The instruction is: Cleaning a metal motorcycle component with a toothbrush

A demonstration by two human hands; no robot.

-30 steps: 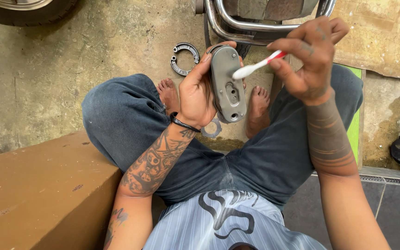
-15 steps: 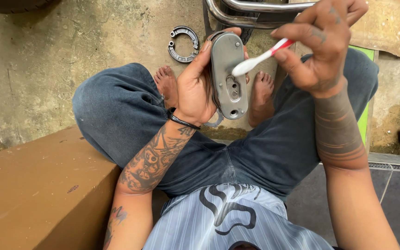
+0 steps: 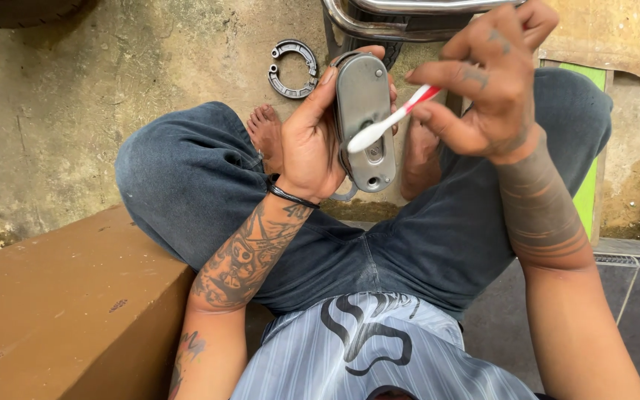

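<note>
in the head view, our left hand (image 3: 309, 152) is wrapped around the edge of a grey oblong cast-metal cover plate (image 3: 365, 122), thumb along its near side and fingers curled behind, holding it upright in front of our knees. our right hand (image 3: 483, 92) is closed in a pinch on the red end of a red-and-white plastic toothbrush (image 3: 390, 120), thumb and forefinger clamped on the handle, the other fingers fanned above. the white bristle end lies on the plate's face, just right of our left thumb and touching the metal near the raised slot in its middle.

beyond the left hand's fingertips, on the stained concrete floor (image 3: 112, 89), lies a pair of dark curved metal brake shoes (image 3: 292, 69), well apart from the plate. above the right hand runs a chromed steel tube (image 3: 401, 18). below the left forearm sits a brown ledge (image 3: 61, 311).

we judge the step in hand to be scrubbing the plate's face. the next move seems to call for a steady left grip and short strokes into the recess and the hole lower down.
</note>
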